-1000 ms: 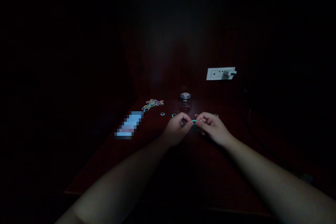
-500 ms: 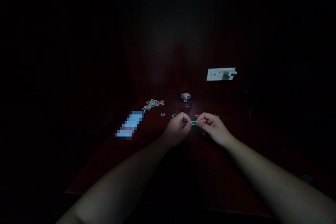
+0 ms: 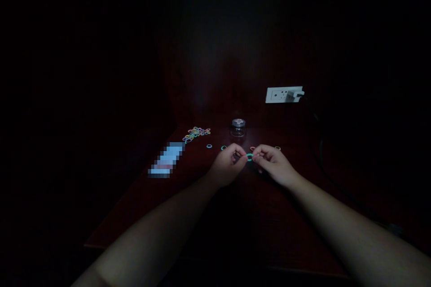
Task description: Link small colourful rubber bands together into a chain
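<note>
A small green hair tie (image 3: pixel 249 157) is held between my two hands above the dark red table (image 3: pixel 144 215). My left hand (image 3: pixel 229 164) pinches its left side with thumb and fingertips. On its right side my right hand (image 3: pixel 275 164) pinches it the same way. The loop shows as a rounded ring in the gap between the fingertips. Just beyond my hands lie single hair ties: a blue one (image 3: pixel 209 146), a teal one (image 3: pixel 223 148) partly behind my left hand, an orange one (image 3: pixel 252 148) and a yellowish one (image 3: pixel 278 148) by my right hand.
A pile of colourful hair ties (image 3: pixel 195 133) lies at the back left. Nearer is a pixelated bright rectangle (image 3: pixel 166 160). A clear lidded jar (image 3: pixel 238 128) stands at the back middle. A wall socket (image 3: pixel 283 94) holds a plug, with a dark cable (image 3: pixel 321 152) running down the right.
The green hair tie was stretched into two nearly parallel strands and now shows a rounder, slacker loop. Both hands keep almost the same place.
</note>
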